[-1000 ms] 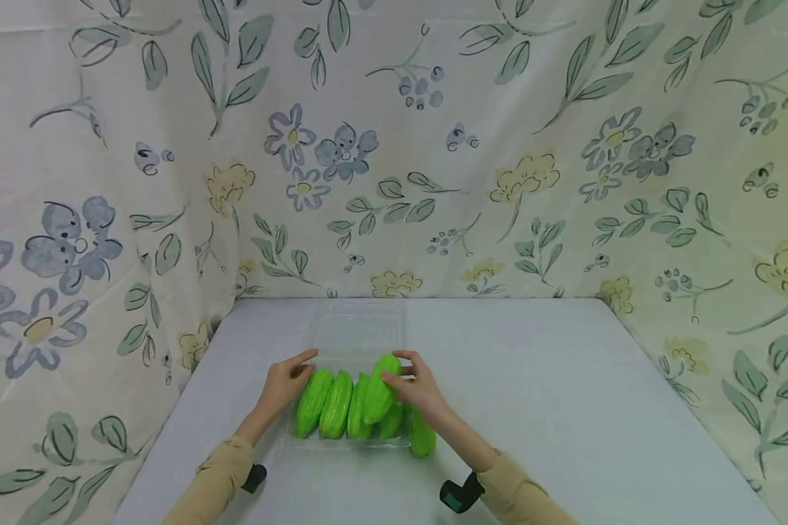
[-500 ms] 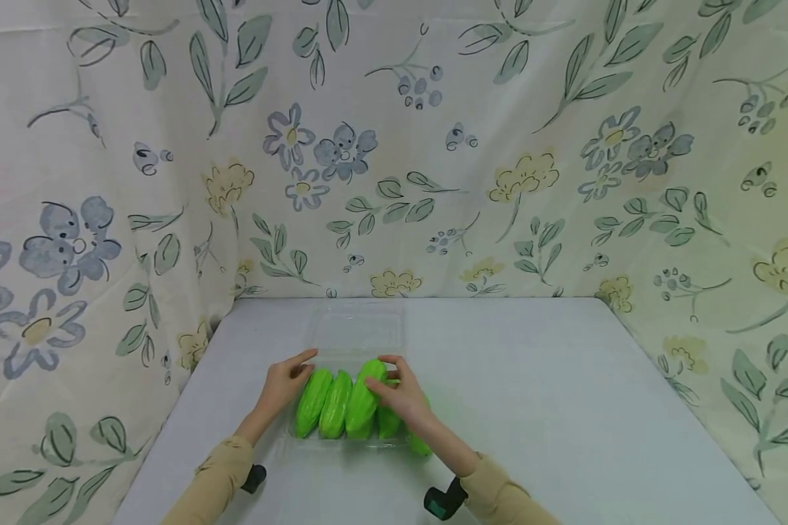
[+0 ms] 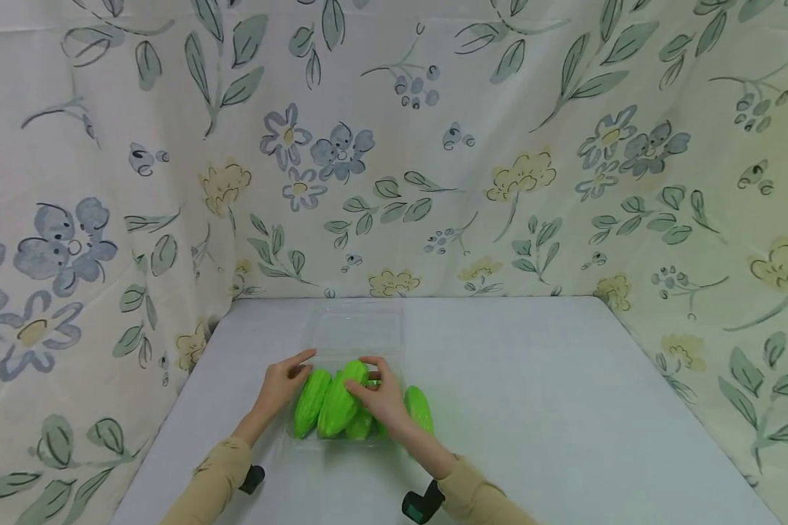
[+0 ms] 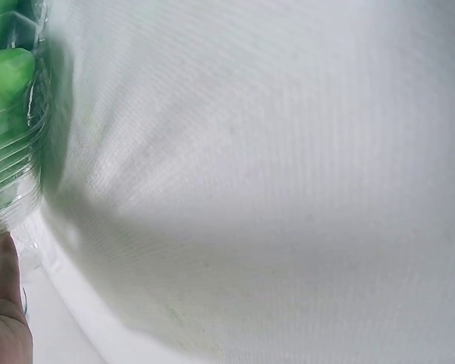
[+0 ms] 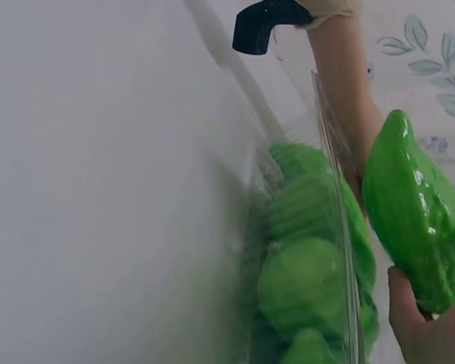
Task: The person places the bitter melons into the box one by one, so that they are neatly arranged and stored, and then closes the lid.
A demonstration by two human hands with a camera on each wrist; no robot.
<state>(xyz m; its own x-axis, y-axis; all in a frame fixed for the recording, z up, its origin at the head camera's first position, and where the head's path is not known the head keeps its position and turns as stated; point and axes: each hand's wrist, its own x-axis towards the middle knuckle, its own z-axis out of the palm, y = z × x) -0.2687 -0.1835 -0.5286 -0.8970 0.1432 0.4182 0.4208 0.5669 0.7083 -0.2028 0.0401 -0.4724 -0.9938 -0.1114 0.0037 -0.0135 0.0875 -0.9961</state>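
Observation:
My right hand (image 3: 382, 397) grips a bright green bitter melon (image 3: 341, 405) between thumb and fingers, above other melons in a clear plastic box (image 3: 328, 442). In the right wrist view the held bitter melon (image 5: 409, 201) is tilted, glossy and bumpy, higher than the box's wall (image 5: 347, 250). My left hand (image 3: 284, 385) holds the box at its back left corner, thumb and index finger at the rim. In the left wrist view its fingers (image 4: 7, 273) touch the ribbed outer wall (image 4: 19, 171). One melon (image 3: 310, 405) lies at the box's left end; others are partly hidden.
The box's clear lid (image 3: 357, 328) lies folded back behind it on the white table (image 3: 532, 394). Another green melon (image 3: 419, 410) lies just outside the box's right side, partly behind my right forearm. A floral curtain (image 3: 394, 160) stands around the table's back and sides.
My right hand has carried the held bitter melon leftward over the others in the box. The melon outside on the right shows more of its upper part. My left hand has stayed at the corner.

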